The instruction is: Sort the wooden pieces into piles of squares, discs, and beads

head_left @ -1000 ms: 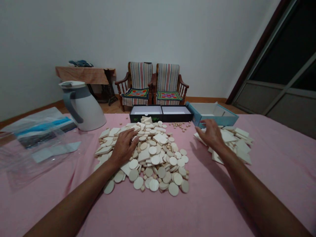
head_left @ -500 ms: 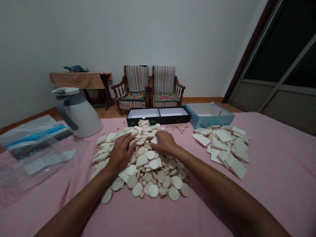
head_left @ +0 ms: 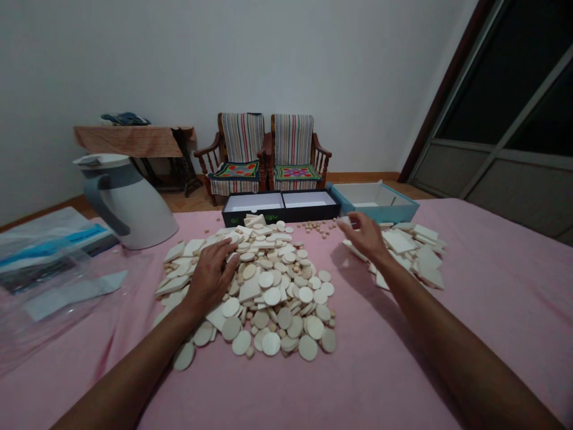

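A large mixed pile of pale wooden discs, square tiles and small cubes [head_left: 271, 295] lies on the pink cloth [head_left: 286, 394]. My left hand [head_left: 211, 272] rests on the left side of this pile, fingers slightly apart, with no piece held in it. My right hand [head_left: 367, 236] is raised at the near left edge of a second pile, made of square tiles [head_left: 421, 254]. A pale flat piece [head_left: 344, 221] is pinched between its thumb and fingers. The right forearm hides part of the tile pile.
Two black-sided trays [head_left: 255, 209] and a light blue box [head_left: 380, 200] stand behind the piles. Small cubes [head_left: 317, 226] lie scattered before the trays. At left are a white-grey jug [head_left: 138, 206] and plastic packaging [head_left: 67, 286].
My right hand has moved from the mixed pile rightward to the square-tile pile, carrying a pale piece. My left hand stays on the mixed pile. The view has shifted slightly.
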The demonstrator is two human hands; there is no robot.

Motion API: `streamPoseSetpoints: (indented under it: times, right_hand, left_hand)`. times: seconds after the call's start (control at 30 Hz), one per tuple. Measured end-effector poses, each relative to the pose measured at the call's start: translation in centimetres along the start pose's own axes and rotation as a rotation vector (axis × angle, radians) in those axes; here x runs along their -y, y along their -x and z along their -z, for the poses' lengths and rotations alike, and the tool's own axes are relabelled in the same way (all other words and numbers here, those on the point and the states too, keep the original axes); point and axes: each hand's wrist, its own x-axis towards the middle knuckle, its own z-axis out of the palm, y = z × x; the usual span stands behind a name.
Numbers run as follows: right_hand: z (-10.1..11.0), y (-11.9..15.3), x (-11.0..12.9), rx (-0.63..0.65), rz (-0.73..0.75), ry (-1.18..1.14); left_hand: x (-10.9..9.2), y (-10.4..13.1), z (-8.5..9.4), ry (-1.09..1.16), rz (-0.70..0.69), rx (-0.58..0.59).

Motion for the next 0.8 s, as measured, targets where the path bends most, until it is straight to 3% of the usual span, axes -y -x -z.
streamPoseSetpoints:
  times: [0.07,0.13,0.23,0.3,0.43,0.5,0.67,0.8]
  right_hand:
    - [2.3,-1.0,-3.0,-0.032,-0.044,0.291]
    - [3.8,-1.5,-5.1,-0.155,-0.063,0.437]
    - [3.8,-1.3,-5.4,-0.282,0.027,0.413]
    - [2.6,-0.3,-3.7,-0.17,0.143,0.25]
    - [-0.6,3.7,2.2,0.284,0.397,-0.11]
    - [-1.8,6.0,5.1,0.409,0.538,-0.173]
    - [-3.0,9.8,10.0,0.697,0.682,-0.032]
    - [-2.7,10.2,11.4,0.781,0.654,0.117]
  left_hand:
    - [0.0,0.0,0.0,-0.008,-0.005,-0.005]
    - [0.0,0.0,0.0,-0.014,-0.008,-0.005]
    - [0.0,0.0,0.0,-0.013,-0.004,-0.006]
    - [0.0,0.0,0.0,-0.012,0.001,-0.006]
    - [-0.1,0.0,0.1,-0.003,0.001,0.004]
    - [-0.2,0.0,0.1,0.002,0.004,0.004]
    - [-0.2,0.1,0.0,-0.004,0.012,0.003]
    - [-0.3,0.1,0.0,-0.004,0.003,-0.008]
